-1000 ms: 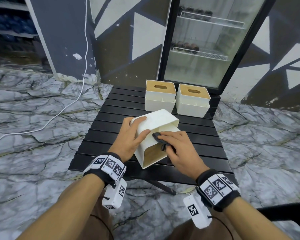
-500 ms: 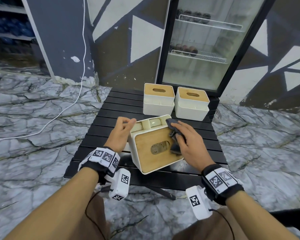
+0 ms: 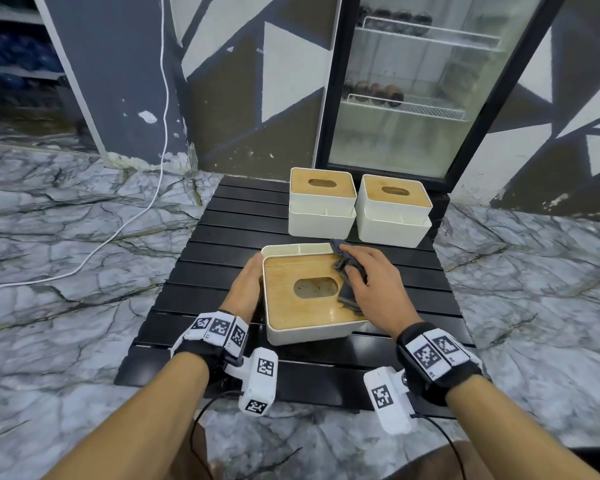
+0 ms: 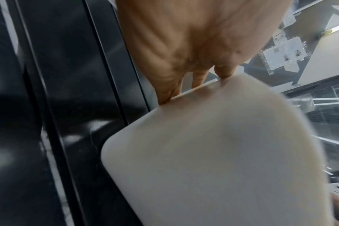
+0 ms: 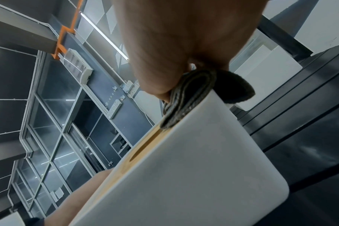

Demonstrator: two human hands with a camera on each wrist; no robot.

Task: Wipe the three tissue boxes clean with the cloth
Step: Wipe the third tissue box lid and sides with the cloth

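Note:
The near tissue box [image 3: 305, 327], white with a wooden lid [image 3: 291, 271], stands upright on the black slatted table [image 3: 194, 327]. My left hand [image 3: 246, 287] lies flat against its left side, fingers straight; the left wrist view shows the fingers [image 4: 195, 79] touching the box [image 4: 213, 160] at its edge. My right hand [image 3: 373, 289] holds a bunched dark grey cloth [image 3: 347, 271] on the right part of the lid. The right wrist view has the cloth [image 5: 192, 97] squeezed between hand and box [image 5: 194, 168]. Two more tissue boxes [image 3: 321, 202] [image 3: 394, 211] stand side by side at the back.
A glass-door fridge [image 3: 413, 98] stands right behind the table's far edge. A white cable [image 3: 118, 230] runs over the marble floor at the left. The table's front edge is close to my wrists.
The near box was lying tipped on its side and now stands lid up. My right hand with the cloth moved onto the lid. My left hand slid to the box's left side.

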